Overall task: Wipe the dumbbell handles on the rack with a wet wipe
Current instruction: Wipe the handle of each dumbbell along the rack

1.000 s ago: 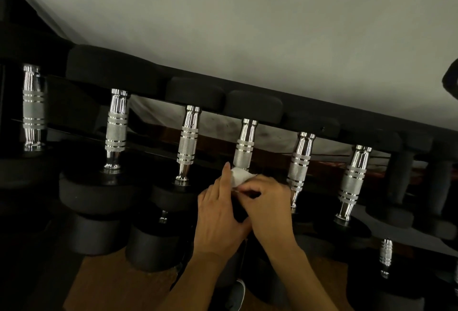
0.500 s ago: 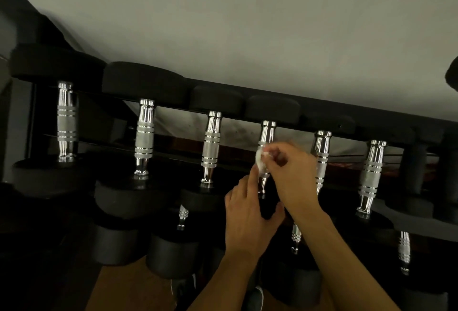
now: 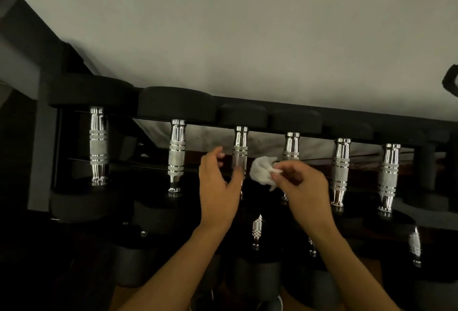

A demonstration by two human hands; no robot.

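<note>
- White crumpled wet wipe (image 3: 262, 171) pinched at one edge between thumb and fingertips of the right hand (image 3: 306, 193); other fingers curled in, most of the wad hanging free to the left of the grip.
- Left hand (image 3: 218, 188) holding nothing, fingers loosely curved, thumb spread wide, cupped near the lower half of the third chrome handle (image 3: 240, 145); contact with the metal not clear through the blur.
- Wipe in front of the gap between that third handle and the fourth handle (image 3: 292, 145), just beside the fourth; touching or not, cannot tell.
- Probably a pause between strokes: regripping the wipe or crossing over to a handle.
- To do the stroke well: open out the wad so a flat, damp face meets the metal, wrap round the knurled middle, then slide end to end with a twist, so as to reach the far side and the grooved rings.
- Better to steady the dumbbell with the free hand on its black head (image 3: 244, 114) than on the chrome, to avoid fresh prints.
- Further out: more chrome handles in a row on the dark rack (image 3: 41, 157), two to the left, two to the right, none visibly covered by a hand or cloth.
- Below, a lower-tier handle (image 3: 257, 230) showing between the forearms; pale wall (image 3: 247, 25) above.
</note>
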